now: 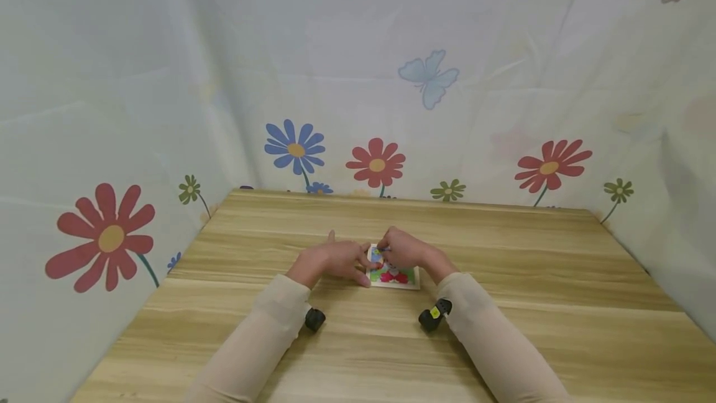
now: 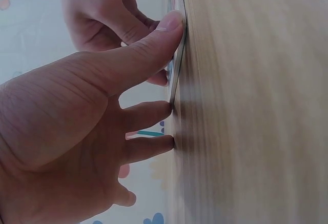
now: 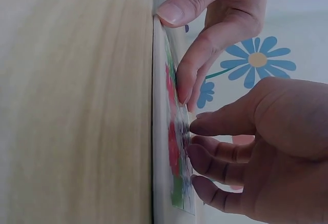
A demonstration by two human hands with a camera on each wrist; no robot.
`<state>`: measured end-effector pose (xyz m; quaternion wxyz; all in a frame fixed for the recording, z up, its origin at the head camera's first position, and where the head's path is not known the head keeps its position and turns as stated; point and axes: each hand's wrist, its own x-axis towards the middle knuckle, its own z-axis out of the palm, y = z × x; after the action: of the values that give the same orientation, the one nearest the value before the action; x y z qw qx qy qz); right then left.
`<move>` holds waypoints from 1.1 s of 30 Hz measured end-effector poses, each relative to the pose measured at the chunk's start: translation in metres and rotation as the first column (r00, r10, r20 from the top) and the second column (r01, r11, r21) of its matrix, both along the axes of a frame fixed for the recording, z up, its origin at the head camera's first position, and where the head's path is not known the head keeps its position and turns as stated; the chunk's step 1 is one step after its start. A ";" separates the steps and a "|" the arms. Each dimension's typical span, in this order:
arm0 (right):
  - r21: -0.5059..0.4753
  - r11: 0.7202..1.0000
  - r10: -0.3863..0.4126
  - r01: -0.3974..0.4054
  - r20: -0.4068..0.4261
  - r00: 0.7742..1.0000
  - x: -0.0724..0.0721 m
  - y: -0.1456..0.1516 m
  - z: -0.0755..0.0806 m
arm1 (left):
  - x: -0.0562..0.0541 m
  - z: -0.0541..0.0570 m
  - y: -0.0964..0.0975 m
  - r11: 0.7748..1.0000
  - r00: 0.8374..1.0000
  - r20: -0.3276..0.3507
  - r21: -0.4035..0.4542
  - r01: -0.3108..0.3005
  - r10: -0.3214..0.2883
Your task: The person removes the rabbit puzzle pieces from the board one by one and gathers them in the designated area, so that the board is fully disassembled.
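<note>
A small flat picture board (image 1: 394,278) with a pale rim and red, green and blue printing lies on the wooden table. My left hand (image 1: 344,260) is at its left side: the thumb rests on the near left corner, and the index finger reaches onto the picture. Two more fingertips touch down near the board's edge in the left wrist view. From the right, my right hand (image 1: 404,249) bends over the board's far part. Its thumb and fingertips meet the picture surface (image 3: 173,147) in the right wrist view; whether they pinch a piece is hidden.
The wood-grain table (image 1: 503,278) extends around the board on all sides. Behind it and at the sides hangs a pale cloth backdrop (image 1: 335,48) printed with flowers and a butterfly. A black wrist camera (image 1: 315,319) sits on the left sleeve, another camera (image 1: 432,318) on the right.
</note>
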<state>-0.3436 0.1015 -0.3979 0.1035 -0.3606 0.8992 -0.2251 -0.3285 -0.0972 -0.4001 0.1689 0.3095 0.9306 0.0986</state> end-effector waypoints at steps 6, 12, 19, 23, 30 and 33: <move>0.009 0.999 -0.032 0.032 0.009 0.999 0.000 0.001 -0.002 | -0.001 -0.001 0.001 1.000 1.000 -0.004 -0.004 0.006 -0.006; 0.000 0.996 -0.085 0.085 0.047 0.995 -0.007 0.006 -0.010 | 0.000 -0.002 0.000 1.000 1.000 -0.003 -0.009 -0.004 0.004; -0.048 0.998 -0.041 0.044 0.059 0.997 -0.012 0.009 -0.012 | -0.001 -0.001 0.000 1.000 1.000 -0.010 -0.009 0.000 0.000; -0.033 0.999 0.019 -0.018 0.042 0.999 -0.013 0.010 -0.011 | -0.001 -0.002 0.000 1.000 1.000 -0.004 -0.005 0.007 -0.007; 0.039 0.999 0.036 -0.035 -0.024 0.999 -0.009 0.009 -0.007 | -0.002 -0.002 0.001 1.000 1.000 0.003 -0.002 0.003 -0.003; 0.039 0.999 0.010 -0.009 -0.025 1.000 -0.007 0.009 -0.007 | -0.002 -0.002 0.001 1.000 1.000 -0.002 -0.008 0.000 0.000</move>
<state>-0.3510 0.1101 -0.4044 0.1000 -0.3658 0.9029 -0.2026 -0.3307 -0.0958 -0.4025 0.1694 0.3090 0.9311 0.0948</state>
